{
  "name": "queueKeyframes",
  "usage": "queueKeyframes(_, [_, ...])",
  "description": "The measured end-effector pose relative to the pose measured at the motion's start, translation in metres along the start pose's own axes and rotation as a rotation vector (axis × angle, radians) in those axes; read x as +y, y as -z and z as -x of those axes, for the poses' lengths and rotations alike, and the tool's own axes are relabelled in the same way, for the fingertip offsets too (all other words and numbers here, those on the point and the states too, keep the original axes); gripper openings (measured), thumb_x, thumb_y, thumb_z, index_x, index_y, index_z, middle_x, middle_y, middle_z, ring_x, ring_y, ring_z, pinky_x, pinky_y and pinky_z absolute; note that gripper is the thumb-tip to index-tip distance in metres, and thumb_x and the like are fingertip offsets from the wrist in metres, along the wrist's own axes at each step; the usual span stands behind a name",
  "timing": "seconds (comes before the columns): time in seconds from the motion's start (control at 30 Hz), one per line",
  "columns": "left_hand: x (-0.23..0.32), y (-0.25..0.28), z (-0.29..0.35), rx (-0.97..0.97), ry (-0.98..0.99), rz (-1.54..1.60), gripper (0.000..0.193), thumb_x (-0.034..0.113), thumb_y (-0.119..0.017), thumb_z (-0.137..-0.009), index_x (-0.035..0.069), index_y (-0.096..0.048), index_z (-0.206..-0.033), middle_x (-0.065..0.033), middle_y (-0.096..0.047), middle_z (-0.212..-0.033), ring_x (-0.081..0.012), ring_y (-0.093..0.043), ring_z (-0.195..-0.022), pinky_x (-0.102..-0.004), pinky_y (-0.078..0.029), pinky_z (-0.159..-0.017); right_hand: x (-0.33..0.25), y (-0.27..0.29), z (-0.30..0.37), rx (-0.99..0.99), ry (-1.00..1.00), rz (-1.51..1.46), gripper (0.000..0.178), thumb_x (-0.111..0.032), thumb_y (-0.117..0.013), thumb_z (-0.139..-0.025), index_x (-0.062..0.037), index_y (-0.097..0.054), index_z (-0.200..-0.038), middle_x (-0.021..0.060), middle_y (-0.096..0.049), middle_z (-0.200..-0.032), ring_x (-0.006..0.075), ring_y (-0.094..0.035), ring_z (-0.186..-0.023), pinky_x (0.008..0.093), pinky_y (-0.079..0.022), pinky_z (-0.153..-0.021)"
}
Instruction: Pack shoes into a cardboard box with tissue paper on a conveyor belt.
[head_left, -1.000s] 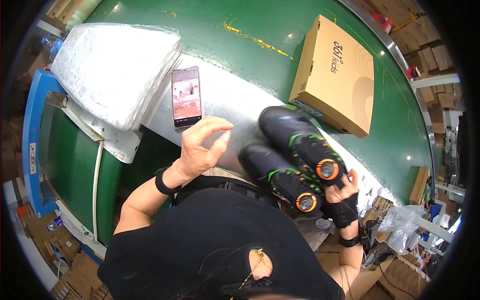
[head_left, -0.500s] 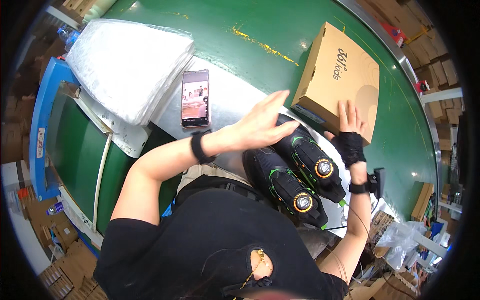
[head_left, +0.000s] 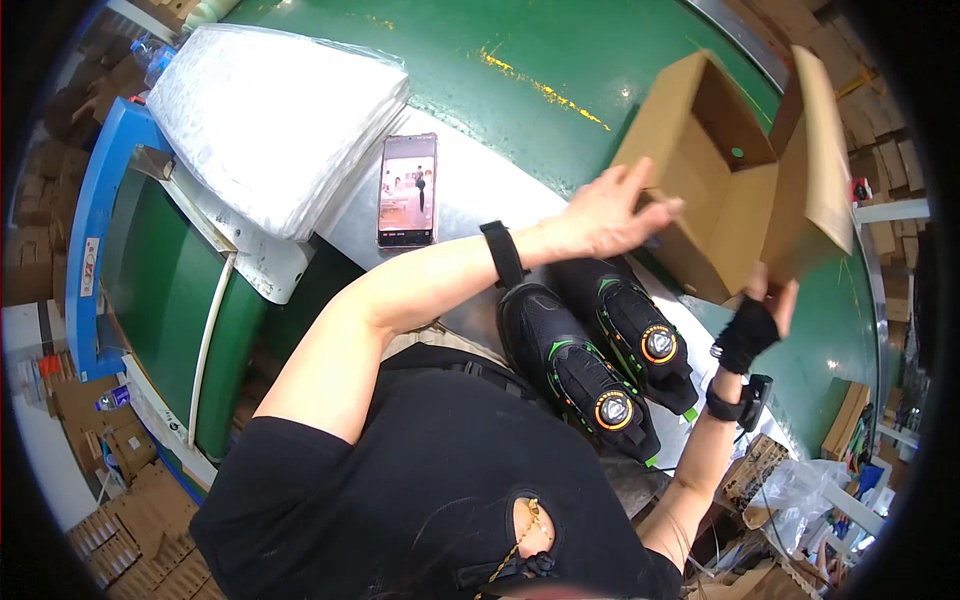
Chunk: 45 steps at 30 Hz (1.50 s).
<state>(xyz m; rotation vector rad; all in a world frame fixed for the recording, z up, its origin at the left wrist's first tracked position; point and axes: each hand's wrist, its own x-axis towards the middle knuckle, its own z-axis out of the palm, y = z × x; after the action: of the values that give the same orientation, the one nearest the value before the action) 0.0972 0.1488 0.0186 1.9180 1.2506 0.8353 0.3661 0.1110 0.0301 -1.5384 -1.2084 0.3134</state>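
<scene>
A brown cardboard shoe box [head_left: 705, 215] stands with its hinged lid [head_left: 812, 165] swung up on the right, its inside showing bare cardboard and a small green dot. My left hand [head_left: 608, 215] is at the box's near left edge, fingers stretched and apart; whether it touches the wall I cannot tell. At the lid's near corner is my right hand [head_left: 760, 320], in a black fingerless glove, fingers extended against the cardboard. Two black sneakers with green trim and orange-ringed dials, a left one [head_left: 575, 375] and a right one [head_left: 640, 330], lie side by side beneath my forearms.
A phone [head_left: 407, 190] with a lit screen lies on the metal surface [head_left: 490, 165]. Left of it sits a stack of white plastic-wrapped sheets [head_left: 275, 125]. Beyond runs the green belt [head_left: 450, 60]. A blue frame [head_left: 85, 250] rises at far left; clear plastic bags [head_left: 805, 490] lie lower right.
The shoe box was closed and has opened, its lid raised to the right. My left hand has moved right to the box; my right hand has left the lid's top for its near corner.
</scene>
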Motion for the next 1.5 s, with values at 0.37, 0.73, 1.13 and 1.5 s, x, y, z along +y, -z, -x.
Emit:
queueKeyframes(0.37, [-0.032,0.014,0.011,-0.075,0.12,-0.171,0.049,0.038,-0.046,-0.096,0.008,-0.042,-0.135,-0.0236,-0.062,-0.101,-0.041,-0.058,-0.098,-0.0474,-0.047,-0.087,0.116,0.153,0.019,0.143,-0.838,-0.673,0.05,-0.044,-0.059,-0.089,-0.0096,-0.052,-0.124,0.0128,-0.059,-0.123,0.0236,-0.057,-0.109,0.0403,-0.045,-0.091])
queueKeyframes(0.73, [-0.049,0.047,0.06,0.2,-0.276,-0.006,0.054,0.027,-0.061,-0.09,0.003,-0.044,-0.135,-0.0218,-0.059,-0.115,-0.0333,-0.058,-0.107,-0.0436,-0.046,-0.093,0.136,0.138,0.131,-0.144,-0.144,0.981,0.031,-0.022,-0.058,-0.088,-0.0026,-0.061,-0.112,0.0228,-0.058,-0.103,0.0386,-0.057,-0.092,0.0435,-0.046,-0.082])
queueKeyframes(1.13, [-0.215,0.312,0.168,0.346,0.414,-0.706,0.04,0.027,-0.058,-0.09,-0.004,-0.058,-0.115,-0.022,-0.06,-0.115,-0.0317,-0.058,-0.108,-0.0391,-0.047,-0.089,0.054,0.111,0.061,0.288,0.077,0.225,0.015,-0.011,-0.063,-0.09,0.0004,-0.055,-0.095,0.0048,-0.058,-0.085,0.0129,-0.056,-0.078,0.0259,-0.048,-0.073])
queueKeyframes(1.5, [-0.225,0.312,0.176,0.185,0.753,-0.824,0.107,0.062,-0.067,-0.073,0.001,-0.02,-0.147,-0.0248,-0.017,-0.152,-0.0358,-0.015,-0.143,-0.0624,-0.017,-0.107,-0.03,-0.048,0.016,-0.807,0.331,0.562,0.05,-0.012,-0.067,-0.079,-0.0066,-0.05,-0.126,0.022,-0.061,-0.114,0.0368,-0.059,-0.105,0.0423,-0.047,-0.089])
